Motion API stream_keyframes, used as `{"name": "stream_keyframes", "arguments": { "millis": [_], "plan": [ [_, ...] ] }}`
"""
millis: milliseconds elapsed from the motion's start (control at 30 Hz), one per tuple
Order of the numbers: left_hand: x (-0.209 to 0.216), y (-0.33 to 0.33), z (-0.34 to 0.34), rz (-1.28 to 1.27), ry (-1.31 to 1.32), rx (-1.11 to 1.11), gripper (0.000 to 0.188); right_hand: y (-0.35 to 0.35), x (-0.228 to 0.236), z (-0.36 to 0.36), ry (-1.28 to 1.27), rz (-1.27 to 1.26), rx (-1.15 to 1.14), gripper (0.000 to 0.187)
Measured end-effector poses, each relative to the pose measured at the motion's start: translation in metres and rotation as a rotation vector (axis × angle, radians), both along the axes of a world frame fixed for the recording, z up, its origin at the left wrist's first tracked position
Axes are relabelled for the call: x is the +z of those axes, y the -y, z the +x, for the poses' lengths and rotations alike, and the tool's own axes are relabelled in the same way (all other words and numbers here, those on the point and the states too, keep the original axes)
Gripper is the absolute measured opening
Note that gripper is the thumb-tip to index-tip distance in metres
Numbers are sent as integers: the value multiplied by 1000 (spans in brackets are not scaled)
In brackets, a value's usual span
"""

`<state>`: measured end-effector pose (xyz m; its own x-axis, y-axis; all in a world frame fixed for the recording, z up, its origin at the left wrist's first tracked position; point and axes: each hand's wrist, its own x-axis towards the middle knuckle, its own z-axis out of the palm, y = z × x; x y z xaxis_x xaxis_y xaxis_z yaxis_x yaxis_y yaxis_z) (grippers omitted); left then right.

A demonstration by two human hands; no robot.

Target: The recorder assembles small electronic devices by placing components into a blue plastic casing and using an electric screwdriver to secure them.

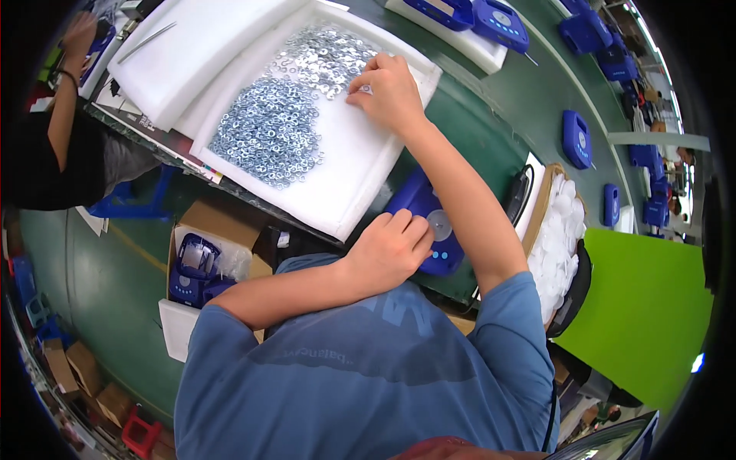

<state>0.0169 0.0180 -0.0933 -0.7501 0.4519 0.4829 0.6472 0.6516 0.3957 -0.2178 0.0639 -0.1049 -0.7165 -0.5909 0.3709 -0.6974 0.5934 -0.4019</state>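
In a white foam tray (326, 203) lie two piles of small metal parts: bluish ring washers (268, 130) on the near left and wider, shiny flat washers (326, 50) at the back. My right hand (389, 92) reaches to the right side of the flat washers, its thumb and fingers pinched, with a bit of shiny metal showing between them. Close to my body, my left hand (389, 249) is curled in against a blue plastic casing (443, 230) with a pale disc and light buttons. What its fingers hold, if anything, is hidden.
A white foam piece (192, 50) with tweezers (148, 42) on it overlaps the tray's left side. More blue casings (576, 139) sit on the green line beyond. Right of me stands a box of white pieces (556, 238). Another person's arm (65, 100) is at far left.
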Motion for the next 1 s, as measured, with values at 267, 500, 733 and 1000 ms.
{"name": "stream_keyframes", "arguments": {
  "millis": [267, 500, 733, 1000],
  "plan": [
    [-5, 5, 2, 39, 17, 37, 40, -56, 36, 68, -176, -35, 37, 11],
    [-7, 7, -1, 13, 22, 13, 38, -146, 48, 190, -184, 240, -161, 22],
    [-7, 4, -2, 33, 12, 8, 38, -159, 34, 198, -275, 123, -145, 21],
    [-8, 2, 1, -3, 14, 27, 39, -171, 28, 196, -294, 44, -25, 23]
  ]
}}
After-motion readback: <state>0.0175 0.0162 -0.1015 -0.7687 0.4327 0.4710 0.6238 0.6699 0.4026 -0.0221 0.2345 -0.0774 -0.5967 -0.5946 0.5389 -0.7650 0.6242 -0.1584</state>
